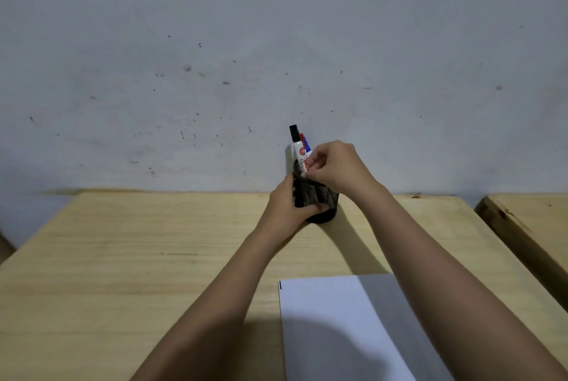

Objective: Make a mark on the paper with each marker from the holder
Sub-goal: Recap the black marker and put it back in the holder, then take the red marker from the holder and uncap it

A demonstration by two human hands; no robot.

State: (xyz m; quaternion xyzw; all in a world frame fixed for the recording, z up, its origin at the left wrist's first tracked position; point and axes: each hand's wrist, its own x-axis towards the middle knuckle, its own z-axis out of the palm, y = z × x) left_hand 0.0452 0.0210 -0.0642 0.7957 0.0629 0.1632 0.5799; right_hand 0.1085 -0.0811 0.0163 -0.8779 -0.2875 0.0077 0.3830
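Note:
A black mesh holder (319, 199) stands at the far edge of the wooden table (123, 257), against the wall. My left hand (287, 204) grips its left side. Markers stick up out of it: a white one with a black cap (297, 147), and behind it a red-capped one (301, 138) and a blue one (306, 144). My right hand (336, 167) is above the holder with its fingertips pinched on the white body of a marker. A white sheet of paper (347, 328) lies near me at the front right, with a short dark stroke at its top left corner.
A marked grey wall (246, 58) rises directly behind the holder. A second wooden table (531, 220) stands to the right across a narrow gap. My right forearm crosses over the paper's right edge.

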